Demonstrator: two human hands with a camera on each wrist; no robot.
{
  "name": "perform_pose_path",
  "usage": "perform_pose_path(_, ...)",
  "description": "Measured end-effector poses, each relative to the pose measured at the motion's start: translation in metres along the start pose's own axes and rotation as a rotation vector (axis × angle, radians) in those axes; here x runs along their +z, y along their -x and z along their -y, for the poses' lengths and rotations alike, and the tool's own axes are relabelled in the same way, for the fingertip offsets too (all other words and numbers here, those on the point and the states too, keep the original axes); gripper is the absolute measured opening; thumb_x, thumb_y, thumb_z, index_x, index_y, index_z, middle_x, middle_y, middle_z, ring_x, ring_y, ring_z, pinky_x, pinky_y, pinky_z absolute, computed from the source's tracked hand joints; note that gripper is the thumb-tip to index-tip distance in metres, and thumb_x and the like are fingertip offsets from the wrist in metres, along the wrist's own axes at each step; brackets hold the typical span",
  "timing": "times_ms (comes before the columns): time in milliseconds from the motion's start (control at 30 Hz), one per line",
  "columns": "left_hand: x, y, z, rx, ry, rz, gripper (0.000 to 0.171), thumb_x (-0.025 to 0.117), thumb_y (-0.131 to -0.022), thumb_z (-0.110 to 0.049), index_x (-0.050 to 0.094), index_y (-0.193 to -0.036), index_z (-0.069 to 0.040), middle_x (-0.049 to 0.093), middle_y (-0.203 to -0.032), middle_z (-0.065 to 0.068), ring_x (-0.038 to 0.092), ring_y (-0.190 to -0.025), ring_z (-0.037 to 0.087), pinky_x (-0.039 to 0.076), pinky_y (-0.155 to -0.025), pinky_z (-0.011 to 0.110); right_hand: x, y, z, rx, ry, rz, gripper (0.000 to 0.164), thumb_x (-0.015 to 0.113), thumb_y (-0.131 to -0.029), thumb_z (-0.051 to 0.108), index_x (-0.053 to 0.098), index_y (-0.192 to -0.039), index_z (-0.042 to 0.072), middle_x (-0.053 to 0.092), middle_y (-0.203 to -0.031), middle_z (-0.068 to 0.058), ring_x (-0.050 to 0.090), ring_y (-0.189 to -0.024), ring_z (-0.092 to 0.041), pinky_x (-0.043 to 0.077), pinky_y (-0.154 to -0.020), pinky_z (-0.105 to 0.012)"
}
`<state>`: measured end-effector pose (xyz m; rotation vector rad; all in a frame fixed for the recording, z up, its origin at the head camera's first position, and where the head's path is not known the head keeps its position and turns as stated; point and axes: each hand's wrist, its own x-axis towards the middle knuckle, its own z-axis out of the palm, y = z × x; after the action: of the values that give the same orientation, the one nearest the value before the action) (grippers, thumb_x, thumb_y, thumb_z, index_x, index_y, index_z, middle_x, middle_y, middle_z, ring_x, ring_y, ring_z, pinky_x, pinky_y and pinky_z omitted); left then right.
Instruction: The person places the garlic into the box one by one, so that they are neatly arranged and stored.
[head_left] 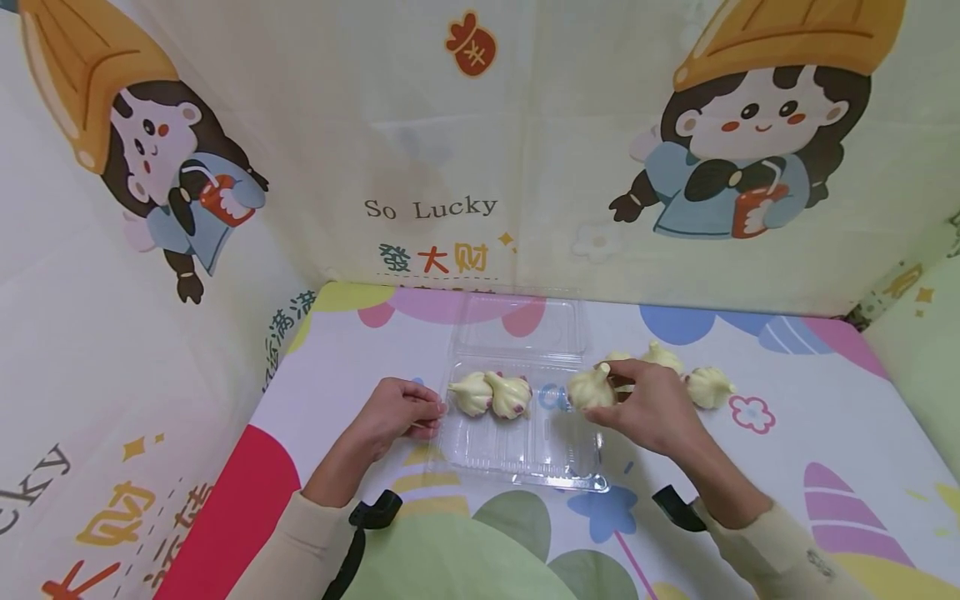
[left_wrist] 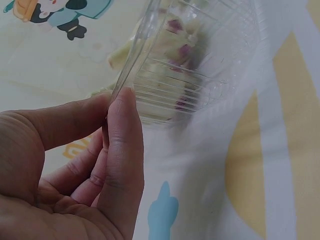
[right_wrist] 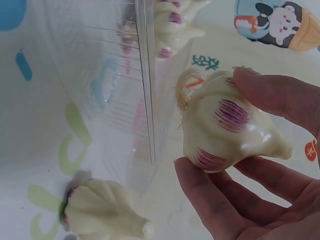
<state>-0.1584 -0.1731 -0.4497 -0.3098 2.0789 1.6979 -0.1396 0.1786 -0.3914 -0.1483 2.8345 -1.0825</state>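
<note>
A clear plastic box [head_left: 487, 450] with its lid [head_left: 517, 325] folded back lies on the table. Two garlic bulbs [head_left: 510, 397] sit side by side in its left part. My left hand [head_left: 393, 412] pinches the box's left rim between thumb and forefinger, as the left wrist view shows. Over the box's right edge, my right hand [head_left: 648, 404] holds another garlic bulb [right_wrist: 225, 125] between thumb and fingers. This bulb is cream with purple streaks and has a tuft of dry roots.
To the right of the box, behind my right hand, lie more garlic bulbs [head_left: 708, 387], one of them partly hidden. A colourfully printed cloth [head_left: 390, 350] covers the table. Printed fabric walls [head_left: 562, 167] rise at the back and on both sides.
</note>
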Motion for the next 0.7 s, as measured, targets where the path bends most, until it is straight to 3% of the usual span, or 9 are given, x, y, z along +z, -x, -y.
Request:
perform_pose_path(367,0.001,-0.001,0.001,-0.003,0.010,0.000,0.018,0.077,-0.092,-0.004,0.070,-0.104,0.008,0.077,-0.093,0.016,0.069,-0.066,0.012,0.066,-0.064,0.027,0.013,-0.010,-0.003,-0.093,-0.004,-0.039,0.050,0.091,-0.075,0.017,0.075,-0.119,0.000,0.075,-0.110,-0.016,0.075,-0.095,-0.031,0.066,-0.085,-0.047)
perform_pose_path(700,0.001,0.000,0.000,-0.003,0.004,0.000,0.018,0.076,-0.093,-0.004,0.070,-0.104,0.008,0.077,-0.093,0.016,0.069,-0.066,0.012,0.066,-0.064,0.027,0.024,-0.015,-0.006,-0.113,-0.020,-0.034,0.050,0.091,-0.074,0.014,0.075,-0.120,0.003,0.075,-0.113,-0.016,0.074,-0.095,-0.029,0.066,-0.086,-0.046)
